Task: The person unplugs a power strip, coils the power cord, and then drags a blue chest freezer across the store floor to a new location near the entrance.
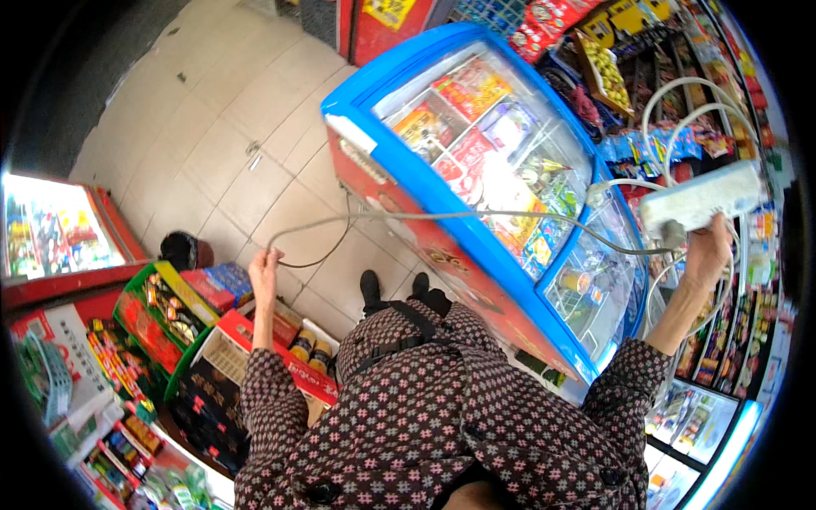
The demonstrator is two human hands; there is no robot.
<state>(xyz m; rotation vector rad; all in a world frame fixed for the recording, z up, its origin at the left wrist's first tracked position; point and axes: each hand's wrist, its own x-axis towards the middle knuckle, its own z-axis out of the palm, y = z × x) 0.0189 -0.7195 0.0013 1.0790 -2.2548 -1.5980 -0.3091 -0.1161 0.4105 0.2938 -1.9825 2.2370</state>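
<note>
A long grey cable [425, 216] stretches across in front of me, above the chest freezer. Its left part is pinched between the fingers of my left hand [265, 259], and a slack loop of it hangs over the floor. On the right, my right hand [711, 252] grips a white power strip [710, 194] from below. A grey plug [673, 234] sits at the strip's near side, where the cable ends. A white cord [680, 83] loops above the strip and also hangs down past my right wrist.
The chest freezer [365, 85], blue-rimmed with glass lids over packaged goods, stands ahead to the right. Snack shelves [722, 340] line the right side. Boxes and a green crate [140, 293] stand at left, near a dark bucket [187, 252]. Pale floor tiles [246, 110] lie ahead.
</note>
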